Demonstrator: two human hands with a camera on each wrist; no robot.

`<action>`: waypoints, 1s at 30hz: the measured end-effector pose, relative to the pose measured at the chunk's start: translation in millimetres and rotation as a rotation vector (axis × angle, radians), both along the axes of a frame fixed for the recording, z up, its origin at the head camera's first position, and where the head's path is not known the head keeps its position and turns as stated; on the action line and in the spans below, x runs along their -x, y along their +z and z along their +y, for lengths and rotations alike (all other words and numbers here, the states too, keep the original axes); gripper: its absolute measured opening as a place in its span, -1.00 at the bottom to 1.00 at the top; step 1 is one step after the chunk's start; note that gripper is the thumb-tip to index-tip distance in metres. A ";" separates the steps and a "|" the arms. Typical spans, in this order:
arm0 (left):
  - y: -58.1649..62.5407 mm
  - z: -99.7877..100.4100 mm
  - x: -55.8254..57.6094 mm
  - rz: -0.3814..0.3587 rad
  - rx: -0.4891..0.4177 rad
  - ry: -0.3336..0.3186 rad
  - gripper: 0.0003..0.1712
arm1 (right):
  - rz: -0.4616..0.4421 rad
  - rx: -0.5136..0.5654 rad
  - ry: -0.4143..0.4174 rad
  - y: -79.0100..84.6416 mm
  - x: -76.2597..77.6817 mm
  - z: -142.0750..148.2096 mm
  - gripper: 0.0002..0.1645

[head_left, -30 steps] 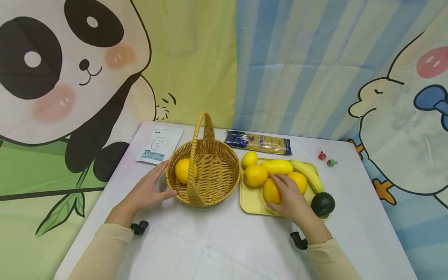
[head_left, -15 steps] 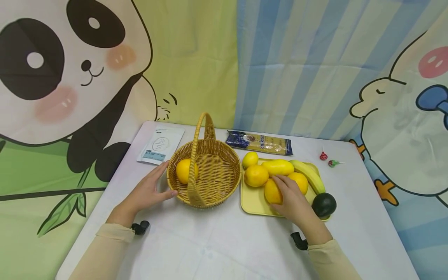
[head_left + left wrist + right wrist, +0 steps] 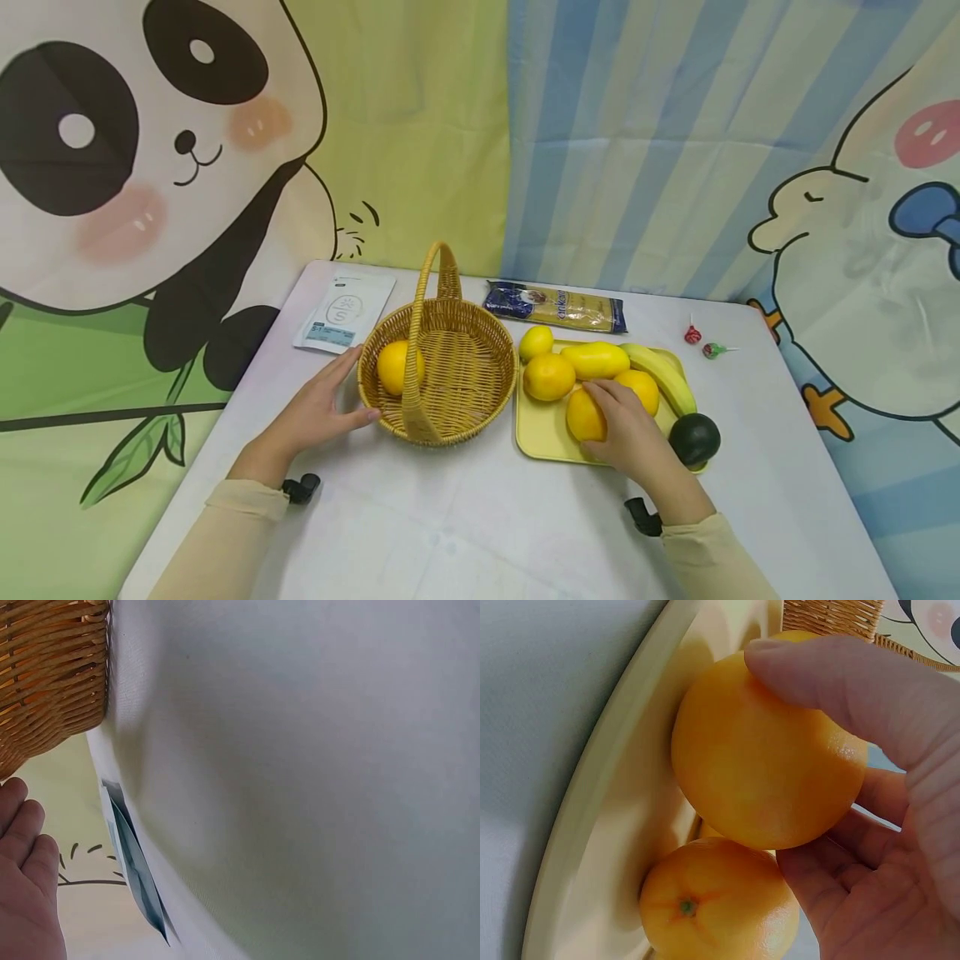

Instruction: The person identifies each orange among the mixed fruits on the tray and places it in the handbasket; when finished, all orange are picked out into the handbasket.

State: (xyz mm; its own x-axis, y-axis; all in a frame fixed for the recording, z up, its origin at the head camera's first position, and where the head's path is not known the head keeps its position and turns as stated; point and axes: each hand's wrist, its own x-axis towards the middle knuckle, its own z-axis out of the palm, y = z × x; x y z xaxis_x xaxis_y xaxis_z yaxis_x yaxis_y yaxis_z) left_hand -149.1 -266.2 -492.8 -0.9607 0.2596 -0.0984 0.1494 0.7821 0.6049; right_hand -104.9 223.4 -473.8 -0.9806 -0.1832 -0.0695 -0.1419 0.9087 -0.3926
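Observation:
My right hand (image 3: 626, 425) holds an orange (image 3: 769, 750) on the yellow tray (image 3: 543, 437), thumb on one side and fingers round the other. A second orange (image 3: 720, 900) lies close beside it in the right wrist view. My left hand (image 3: 311, 412) is at the left side of the wicker basket (image 3: 465, 375), fingers and thumb spread along its rim. One orange (image 3: 392, 367) sits inside that basket, partly behind the handle. Also on the tray are another orange (image 3: 549, 377), a lemon (image 3: 536, 342), a long yellow fruit (image 3: 596, 360) and a banana (image 3: 663, 379).
A dark green round fruit (image 3: 693, 439) sits at the tray's right corner. Behind lie a white pouch (image 3: 345, 312) and a blue-and-gold packet (image 3: 555, 306). Two lollipops (image 3: 692, 334) are at the right. The basket's handle (image 3: 415, 358) arches high above its rim.

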 end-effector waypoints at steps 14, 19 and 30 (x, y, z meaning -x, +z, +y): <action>-2.0 0.0 -0.7 0.003 -0.002 0.003 0.41 | 0.009 0.008 0.040 1.5 -4.4 1.5 0.12; -1.1 -0.2 -0.5 0.002 -0.003 -0.001 0.41 | -0.019 0.032 0.039 6.6 -6.0 3.2 0.10; -1.1 0.3 -0.9 0.009 0.008 -0.001 0.41 | -0.054 0.083 0.037 20.8 -4.8 4.3 0.11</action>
